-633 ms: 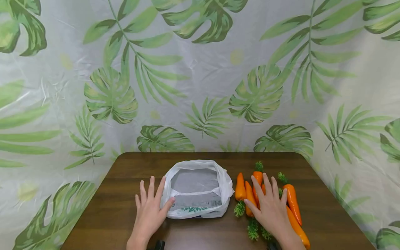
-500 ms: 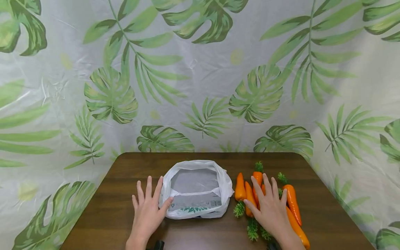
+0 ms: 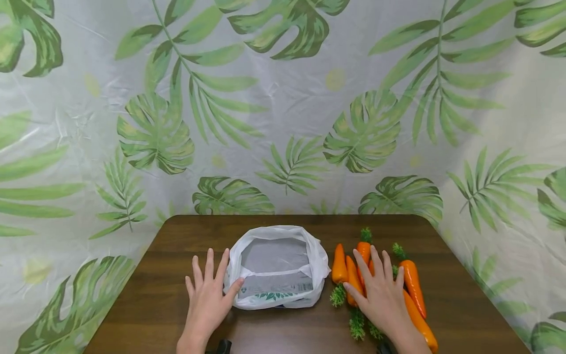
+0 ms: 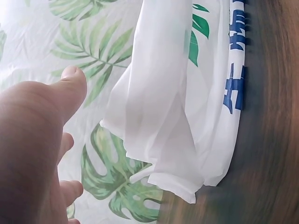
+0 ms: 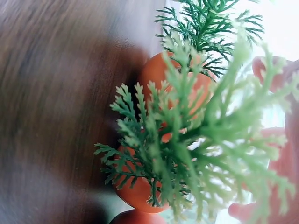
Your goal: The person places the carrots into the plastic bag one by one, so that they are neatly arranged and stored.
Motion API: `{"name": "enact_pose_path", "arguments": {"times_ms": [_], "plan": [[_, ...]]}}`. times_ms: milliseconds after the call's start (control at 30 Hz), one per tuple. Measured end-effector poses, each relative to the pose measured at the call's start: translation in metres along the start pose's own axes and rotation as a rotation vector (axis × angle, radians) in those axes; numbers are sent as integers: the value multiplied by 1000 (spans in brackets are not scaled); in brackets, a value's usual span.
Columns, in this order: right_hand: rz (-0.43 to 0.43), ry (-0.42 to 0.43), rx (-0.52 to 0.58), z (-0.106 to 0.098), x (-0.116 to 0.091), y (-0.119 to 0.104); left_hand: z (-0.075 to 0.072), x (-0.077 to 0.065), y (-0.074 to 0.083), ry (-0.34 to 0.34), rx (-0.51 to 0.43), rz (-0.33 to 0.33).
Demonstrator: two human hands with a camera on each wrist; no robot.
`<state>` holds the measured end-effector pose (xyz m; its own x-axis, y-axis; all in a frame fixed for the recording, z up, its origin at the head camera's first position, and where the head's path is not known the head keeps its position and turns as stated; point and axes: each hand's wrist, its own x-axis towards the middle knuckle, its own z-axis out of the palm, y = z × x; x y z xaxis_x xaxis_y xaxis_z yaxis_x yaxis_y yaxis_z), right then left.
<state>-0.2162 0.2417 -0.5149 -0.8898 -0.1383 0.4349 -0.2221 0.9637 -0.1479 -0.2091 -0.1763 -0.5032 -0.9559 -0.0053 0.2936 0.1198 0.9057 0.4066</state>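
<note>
A white plastic bag [image 3: 321, 268] sits on the table with its mouth held wide, showing a grey inside. My left hand [image 3: 207, 305] is beside the bag's left side, fingers spread. In the left wrist view, the thumb [image 4: 70, 88] is apart from the bag's folded white wall [image 4: 159, 84]. Several orange carrots with green tops lie to the right, including a short carrot [image 3: 339, 265] and a longer carrot [image 3: 413, 290]. Over them spreads my right hand [image 3: 382, 300], hiding part of the pile. Whether it touches them I cannot tell. Leafy tops [image 5: 177, 140] fill the right wrist view.
The dark wooden table [image 3: 150, 305] has rounded far corners. Behind it hangs a pale sheet [image 3: 292, 108] printed with green leaves. A black strap-like piece [image 3: 224, 346] shows by the left wrist.
My left hand has shifted slightly to the left, away from the bag's rim. The right hand stays nearly still over the carrots.
</note>
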Motion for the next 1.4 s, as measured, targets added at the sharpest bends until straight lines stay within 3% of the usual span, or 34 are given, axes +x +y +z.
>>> {"name": "enact_pose_path", "arguments": {"times_ms": [367, 600, 800, 1167, 1400], "plan": [[5, -8, 49, -3, 1, -2, 2, 2, 2, 7, -80, -4], [0, 23, 188, -7, -1, -12, 2, -3, 7, 65, -244, 47], [49, 23, 341, -13, 2, -21, -2, -3, 12, 109, -308, 78], [135, -43, 466, -41, 22, -27, 2, 3, 12, 136, -394, -124], [214, -98, 511, -37, 35, -34, 9, 4, 11, 110, -440, -172]]}}
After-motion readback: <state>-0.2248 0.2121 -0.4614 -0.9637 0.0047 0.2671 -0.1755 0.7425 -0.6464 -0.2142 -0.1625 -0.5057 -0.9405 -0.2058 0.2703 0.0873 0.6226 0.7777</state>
